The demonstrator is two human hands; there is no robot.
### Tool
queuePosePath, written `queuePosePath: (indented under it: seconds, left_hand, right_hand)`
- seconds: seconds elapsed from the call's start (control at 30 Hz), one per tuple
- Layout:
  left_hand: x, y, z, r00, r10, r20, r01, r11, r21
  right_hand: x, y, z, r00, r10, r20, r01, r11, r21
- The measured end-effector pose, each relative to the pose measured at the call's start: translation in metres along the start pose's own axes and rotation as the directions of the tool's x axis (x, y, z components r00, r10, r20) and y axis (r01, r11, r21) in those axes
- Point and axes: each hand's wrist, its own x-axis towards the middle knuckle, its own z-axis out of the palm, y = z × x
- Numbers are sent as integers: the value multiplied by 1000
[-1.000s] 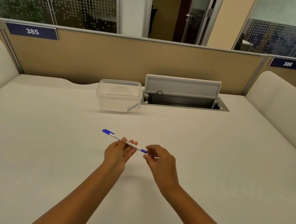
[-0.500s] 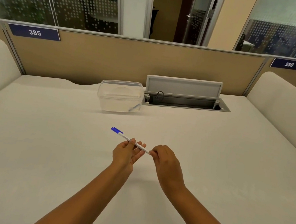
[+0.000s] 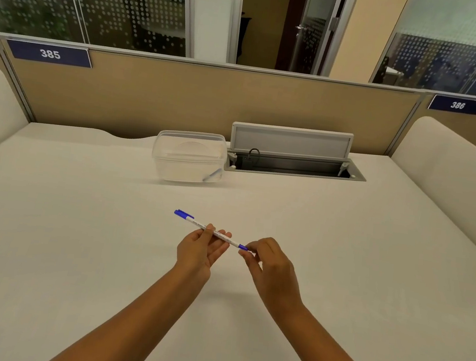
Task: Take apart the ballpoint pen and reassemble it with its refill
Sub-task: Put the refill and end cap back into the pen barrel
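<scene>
Pen [image 3: 211, 230] held above counter [image 3: 74, 219], left hand [image 3: 200, 251] gripping barrel, right hand [image 3: 270, 268] pinching blue tip again; plastic box [image 3: 188, 157] well clear at 12 o'clock, open room all sides.

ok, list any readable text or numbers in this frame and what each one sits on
"385": white digits on the blue plate at the left of the desk partition.
"386": white digits on the blue plate at the right of the partition.
Pen: small dark print along the white barrel, too small to read.
Clear plastic container: no readable text.
</scene>
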Motion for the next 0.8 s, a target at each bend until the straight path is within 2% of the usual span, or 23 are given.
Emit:
queuePosePath:
  seconds: [0.2,0.27,0.33,0.37,0.4,0.5,0.57,0.6,0.63,0.7,0.73,0.77,0.8]
  left_hand:
    - [-5,0,10,999,30,45,-30,999,10]
    - [-8,-2,10,998,34,56,-34,999,-1]
    - [-9,-1,10,997,51,52,-51,999,-6]
    - [-10,0,10,997,65,47,-64,998,-6]
    - [-10,1,9,996,78,44,-78,997,-9]
    - [-11,3,8,995,95,40,-94,995,-21]
    - [-12,2,8,994,96,51,-95,995,-29]
    - [-12,2,8,993,100,57,-98,995,-32]
    - [-13,1,9,992,109,60,-107,994,-28]
    - [-12,1,9,989,137,59,-137,991,-9]
    - [-12,1,9,987,151,56,-151,989,-4]
    - [-12,2,9,986,160,54,-160,987,-5]
    - [-12,2,8,985,165,50,-165,986,-10]
  right_hand:
    - [-4,0,6,997,69,24,-70,997,30]
    - [-4,-1,10,972,222,73,-231,959,166]
    - [-2,-5,12,895,408,181,-447,809,382]
    - [-1,-6,12,865,449,224,-501,752,428]
    - [0,-8,10,868,439,234,-497,765,408]
    - [-2,-4,9,949,260,177,-294,932,210]
    - [-1,-3,11,953,258,160,-284,943,171]
    - [1,-4,12,926,331,183,-368,901,230]
    - [5,-7,12,857,450,252,-514,789,337]
    - [13,-11,12,674,605,425,-737,511,442]
    - [14,-12,10,656,607,448,-754,500,427]
    - [13,-13,9,696,574,431,-717,576,391]
    - [10,-13,7,773,505,383,-625,707,330]
